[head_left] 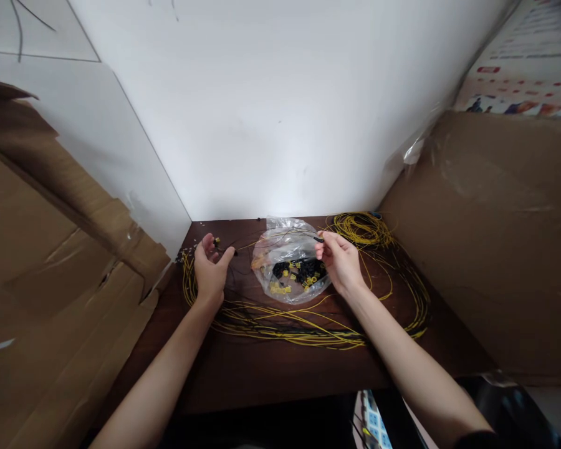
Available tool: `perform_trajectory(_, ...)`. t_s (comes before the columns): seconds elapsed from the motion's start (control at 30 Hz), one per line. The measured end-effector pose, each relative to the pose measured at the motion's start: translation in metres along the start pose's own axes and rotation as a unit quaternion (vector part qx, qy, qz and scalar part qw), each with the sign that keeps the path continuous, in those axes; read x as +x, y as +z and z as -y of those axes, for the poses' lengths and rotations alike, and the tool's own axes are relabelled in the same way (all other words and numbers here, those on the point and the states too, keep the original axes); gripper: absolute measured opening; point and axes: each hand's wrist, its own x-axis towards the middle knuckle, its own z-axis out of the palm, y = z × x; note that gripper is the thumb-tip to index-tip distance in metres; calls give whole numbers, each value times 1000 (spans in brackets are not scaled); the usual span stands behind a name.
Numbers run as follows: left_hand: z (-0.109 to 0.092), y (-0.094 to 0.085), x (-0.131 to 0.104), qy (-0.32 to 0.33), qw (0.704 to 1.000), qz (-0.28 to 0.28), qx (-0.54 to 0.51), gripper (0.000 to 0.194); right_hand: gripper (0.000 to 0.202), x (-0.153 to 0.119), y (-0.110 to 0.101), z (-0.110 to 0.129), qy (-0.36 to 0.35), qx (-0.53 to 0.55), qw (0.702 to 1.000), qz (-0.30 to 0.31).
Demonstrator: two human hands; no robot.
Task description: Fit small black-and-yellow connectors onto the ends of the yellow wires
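A white wall (280,118) stands on the far side of a dark table (271,374). Brown cardboard (47,287) lines the left, a cardboard panel (486,243) the right, a printed sheet (523,68) above it. Soft light brightens the wall.

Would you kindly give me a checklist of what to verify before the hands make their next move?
1. Grip of the right hand: ok; thumb and fingers pinch a small black piece.
2. Hold of the left hand: cannot tell; thumb and fingers are spread, with small dark and yellow bits by them.
3. Plastic bag on the table: ok; it lies between the hands.
4. Black and yellow parts visible in the bag: ok.
5. Long wires lying separate: not ok; they overlap in a loose bundle.
6. Coil clear of the right hand: cannot tell.
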Motion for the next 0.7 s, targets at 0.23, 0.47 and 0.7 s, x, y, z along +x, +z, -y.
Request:
perform_trajectory(0.23,-2,3,0,-15,999,-38,-9,58,25,8,-5,-1,-51,70,993,-81)
perform_trajectory(0.47,5,-2,1,68,994,-37,81,62,22,6,-4,1,-65,46,996,-43)
perform_trajectory(0.7,-9,-3,-11,236,935,-6,265,69,17,-4,1,-11,-57,-91,992,61)
